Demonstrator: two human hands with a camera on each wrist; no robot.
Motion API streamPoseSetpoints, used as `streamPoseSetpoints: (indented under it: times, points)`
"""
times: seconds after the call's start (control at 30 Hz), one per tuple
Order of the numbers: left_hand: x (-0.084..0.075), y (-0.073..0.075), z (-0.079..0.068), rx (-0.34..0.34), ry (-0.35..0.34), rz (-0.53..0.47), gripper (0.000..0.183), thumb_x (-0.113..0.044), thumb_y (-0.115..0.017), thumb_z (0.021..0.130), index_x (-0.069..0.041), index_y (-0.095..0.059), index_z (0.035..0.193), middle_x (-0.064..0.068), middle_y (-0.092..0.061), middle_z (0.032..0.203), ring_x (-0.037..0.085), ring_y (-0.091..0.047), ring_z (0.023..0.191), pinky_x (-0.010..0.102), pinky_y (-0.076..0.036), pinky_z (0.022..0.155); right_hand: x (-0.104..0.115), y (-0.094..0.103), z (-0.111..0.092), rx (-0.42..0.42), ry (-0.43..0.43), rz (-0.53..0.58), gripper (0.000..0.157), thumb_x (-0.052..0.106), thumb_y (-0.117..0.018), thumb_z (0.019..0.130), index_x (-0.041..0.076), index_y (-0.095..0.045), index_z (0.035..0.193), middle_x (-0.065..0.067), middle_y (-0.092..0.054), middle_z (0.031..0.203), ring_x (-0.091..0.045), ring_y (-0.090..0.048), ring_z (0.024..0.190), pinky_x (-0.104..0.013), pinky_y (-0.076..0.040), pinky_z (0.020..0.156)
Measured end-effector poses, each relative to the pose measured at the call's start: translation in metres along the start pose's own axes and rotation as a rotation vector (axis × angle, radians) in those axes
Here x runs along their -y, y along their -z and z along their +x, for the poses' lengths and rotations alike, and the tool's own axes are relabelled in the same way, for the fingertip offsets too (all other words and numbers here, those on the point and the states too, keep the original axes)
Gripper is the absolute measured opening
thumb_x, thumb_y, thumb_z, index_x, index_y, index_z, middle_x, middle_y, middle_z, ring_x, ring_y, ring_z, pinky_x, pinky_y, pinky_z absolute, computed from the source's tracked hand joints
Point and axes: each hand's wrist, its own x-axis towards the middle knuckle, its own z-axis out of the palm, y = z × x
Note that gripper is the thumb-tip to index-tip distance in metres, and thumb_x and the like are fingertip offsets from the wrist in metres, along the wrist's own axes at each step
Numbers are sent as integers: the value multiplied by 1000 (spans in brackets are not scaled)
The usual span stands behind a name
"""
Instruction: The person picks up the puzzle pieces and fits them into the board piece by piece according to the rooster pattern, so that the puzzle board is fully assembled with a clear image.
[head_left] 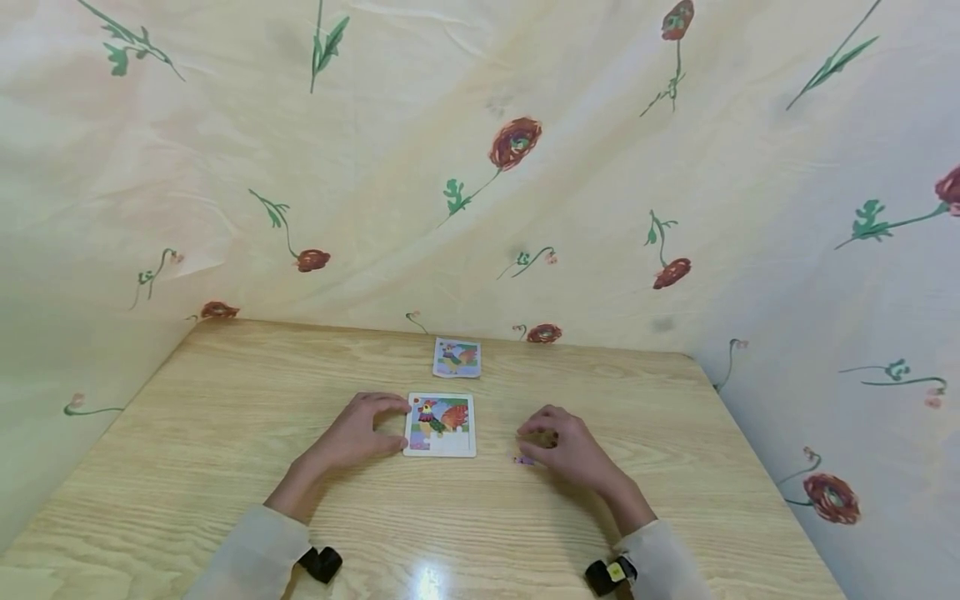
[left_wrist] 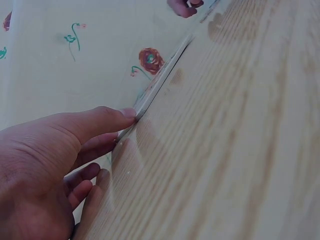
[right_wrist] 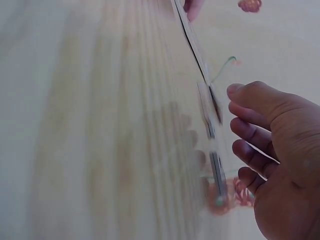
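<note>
A square picture puzzle (head_left: pixel 441 448) with a white frame shows a rooster; its lower right part is bare white. My left hand (head_left: pixel 367 431) touches the frame's left edge, thumb and forefinger spread along it. In the left wrist view, the thumb tip (left_wrist: pixel 129 113) lies right at the thin edge. Over loose puzzle pieces to the right hovers my right hand (head_left: pixel 566 447), fingers loosely bent. A purple piece (head_left: pixel 522 459) lies by its thumb, and an orange-brown piece (head_left: pixel 546 437) shows between thumb and fingers. The right wrist view has pieces (right_wrist: pixel 218 175) edge-on beside the fingers, apart from them.
Behind the puzzle lies a small card (head_left: pixel 457 358) with the same rooster picture. The wooden table (head_left: pixel 465 525) reaches back to a flowered cloth (head_left: pixel 390 167). Black wrist devices (head_left: pixel 321 564) sit near both sleeves.
</note>
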Motion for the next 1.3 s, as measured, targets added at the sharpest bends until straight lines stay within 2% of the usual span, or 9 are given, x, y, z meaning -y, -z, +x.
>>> streamPoseSetpoints:
  times: [0.23, 0.37, 0.5, 0.8, 1.1, 1.3]
  points:
    - [0, 0, -1, -3, 12, -5, 47, -26, -83, 86, -20, -70, 131, 5, -58, 148, 36, -42, 143, 63, -37, 117, -13, 5, -13, -8, -9, -18, 13, 22, -82, 90, 20, -79, 102, 4, -68, 106, -14, -58, 94, -23, -50, 77]
    - [-1, 1, -3, -3, 23, -19, 47, -27, -82, 86, -20, -70, 131, 5, -57, 149, 37, -40, 144, 64, -36, 117, -16, 4, -16, 6, -12, -16, 13, 19, -80, 90, 21, -78, 103, 3, -68, 109, -15, -59, 99, -24, -51, 82]
    - [-2, 1, -4, -5, 29, -21, 47, -26, -82, 86, -20, -70, 131, 5, -57, 149, 37, -40, 145, 64, -36, 117, -16, 3, -17, 29, -32, -15, 17, 22, -82, 89, 22, -78, 105, 3, -68, 112, -16, -59, 105, -27, -51, 89]
    - [-3, 1, -4, -2, 34, -22, 48, -27, -82, 86, -21, -70, 132, 5, -56, 150, 36, -40, 144, 64, -37, 116, -15, 4, -18, 45, -23, -26, 20, 27, -84, 88, 22, -77, 105, 3, -65, 114, -16, -56, 107, -28, -51, 91]
    - [-2, 1, -3, 5, 32, -22, 47, -27, -82, 87, -22, -69, 132, 5, -55, 151, 37, -38, 145, 65, -36, 116, -17, 3, -17, 25, 16, -65, 16, 26, -84, 87, 24, -77, 102, 6, -66, 111, -13, -55, 102, -27, -51, 88]
    - [-2, 0, -2, 3, 31, -22, 46, -27, -83, 86, -22, -70, 131, 5, -56, 150, 37, -38, 145, 65, -36, 116, -14, 2, -15, 23, 3, -74, 15, 23, -84, 87, 23, -77, 100, 6, -66, 109, -12, -55, 100, -26, -51, 87]
